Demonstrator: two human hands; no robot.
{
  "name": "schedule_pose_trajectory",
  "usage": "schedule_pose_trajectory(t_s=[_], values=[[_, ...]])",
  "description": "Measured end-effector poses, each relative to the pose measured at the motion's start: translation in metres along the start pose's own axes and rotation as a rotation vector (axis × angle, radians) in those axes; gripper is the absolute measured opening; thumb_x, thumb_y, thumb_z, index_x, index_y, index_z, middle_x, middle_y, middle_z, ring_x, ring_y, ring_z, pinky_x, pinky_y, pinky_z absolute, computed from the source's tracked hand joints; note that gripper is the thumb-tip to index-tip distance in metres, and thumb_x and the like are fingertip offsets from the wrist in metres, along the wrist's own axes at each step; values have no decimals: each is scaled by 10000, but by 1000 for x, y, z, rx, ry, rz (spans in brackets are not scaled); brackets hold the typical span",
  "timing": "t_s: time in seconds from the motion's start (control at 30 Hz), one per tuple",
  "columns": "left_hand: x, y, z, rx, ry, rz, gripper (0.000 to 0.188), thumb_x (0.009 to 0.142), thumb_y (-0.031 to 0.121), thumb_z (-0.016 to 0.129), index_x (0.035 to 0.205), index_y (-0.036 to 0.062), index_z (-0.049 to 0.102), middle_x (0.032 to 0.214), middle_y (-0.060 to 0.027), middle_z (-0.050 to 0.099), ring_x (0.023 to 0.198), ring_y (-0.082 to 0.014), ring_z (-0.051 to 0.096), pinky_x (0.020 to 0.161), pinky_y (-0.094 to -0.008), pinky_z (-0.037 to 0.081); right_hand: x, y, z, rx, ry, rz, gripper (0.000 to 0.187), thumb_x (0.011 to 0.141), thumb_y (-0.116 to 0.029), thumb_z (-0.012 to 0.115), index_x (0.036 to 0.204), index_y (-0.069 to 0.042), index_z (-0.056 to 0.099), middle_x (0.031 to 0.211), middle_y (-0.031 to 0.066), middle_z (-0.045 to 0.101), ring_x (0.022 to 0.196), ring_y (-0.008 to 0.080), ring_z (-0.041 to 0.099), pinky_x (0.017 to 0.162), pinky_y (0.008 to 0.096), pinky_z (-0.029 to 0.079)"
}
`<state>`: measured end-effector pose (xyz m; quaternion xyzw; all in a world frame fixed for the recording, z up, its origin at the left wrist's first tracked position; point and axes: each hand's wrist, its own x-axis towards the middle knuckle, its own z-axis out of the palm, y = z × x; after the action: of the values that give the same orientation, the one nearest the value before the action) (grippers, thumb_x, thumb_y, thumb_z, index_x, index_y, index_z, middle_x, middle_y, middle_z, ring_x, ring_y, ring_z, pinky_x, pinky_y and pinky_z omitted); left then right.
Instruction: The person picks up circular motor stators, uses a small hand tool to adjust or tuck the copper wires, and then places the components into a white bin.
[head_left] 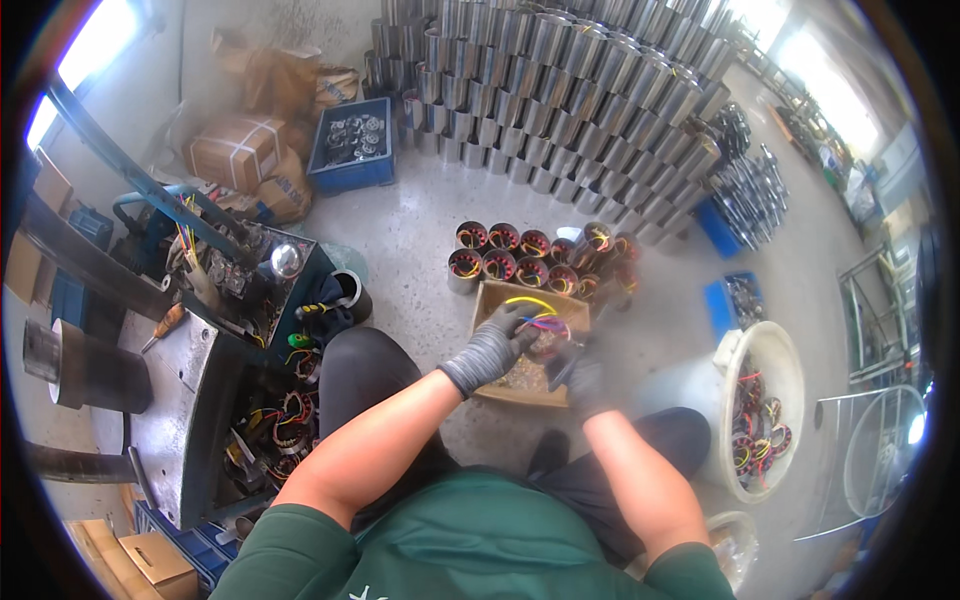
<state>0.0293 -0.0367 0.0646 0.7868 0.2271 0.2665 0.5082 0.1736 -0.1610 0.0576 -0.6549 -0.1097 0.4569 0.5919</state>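
Note:
My left hand [500,345], in a grey knitted glove with dark fingertips, is closed on a wound motor stator [545,345] with yellow, blue and pinkish wires. One yellow wire arcs up over its top. The stator is above an open cardboard box [500,298] between my knees, with small bits scattered in its bottom. Close at the stator's right side is my right hand [580,378], also gloved. Haze and motion smear its fingers, so their grip does not show.
Dark cylinders with wound cores [500,265] stand in rows beyond the box, before stacked metal tubes [560,100]. A white bin [735,400] of stators is at right. On the left are a metal-topped bench [170,440], a screwdriver [165,325] and a blue crate [350,172].

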Motion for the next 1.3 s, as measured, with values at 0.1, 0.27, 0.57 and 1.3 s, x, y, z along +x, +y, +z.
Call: schedule_pose_trajectory(t_s=[0.1, 0.27, 0.57, 1.3], values=[[0, 17, -2, -296, -163, -185, 373, 965, 76, 557, 1336, 58, 527, 1137, -82, 621, 1007, -133, 576, 864, -286, 490, -7, 8, 6, -35, -25, -13, 446, 836, -89, 695, 1192, -19, 435, 912, 119, 614, 676, 199, 643, 538, 308, 544], [-3, 7, -5, -510, -254, -310, 318, 996, 180, 533, 1287, 56, 567, 964, -19, 644, 892, -68, 582, 757, -220, 492, -10, 17, 26, -58, -68, -26, 378, 847, -100, 693, 1132, -71, 446, 914, 93, 598, 686, 180, 623, 560, 299, 529], [-4, 8, -15, -729, -4, -524, 221, 970, 185, 563, 1125, 28, 574, 782, -14, 596, 601, -102, 549, 559, -239, 480, -11, 22, 17, -301, -129, 56, 385, 873, -229, 697, 1134, -105, 442, 793, 42, 534, 569, 151, 548, 450, 298, 440], [-6, 13, -10, -569, -96, -606, 115, 895, 164, 661, 885, 58, 618, 721, 20, 573, 616, -67, 493, 557, -246, 442, 51, 29, -30, 632, -214, -90, 427, 796, 6, 649, 1163, -66, 445, 692, 22, 518, 544, 114, 491, 459, 270, 417]])
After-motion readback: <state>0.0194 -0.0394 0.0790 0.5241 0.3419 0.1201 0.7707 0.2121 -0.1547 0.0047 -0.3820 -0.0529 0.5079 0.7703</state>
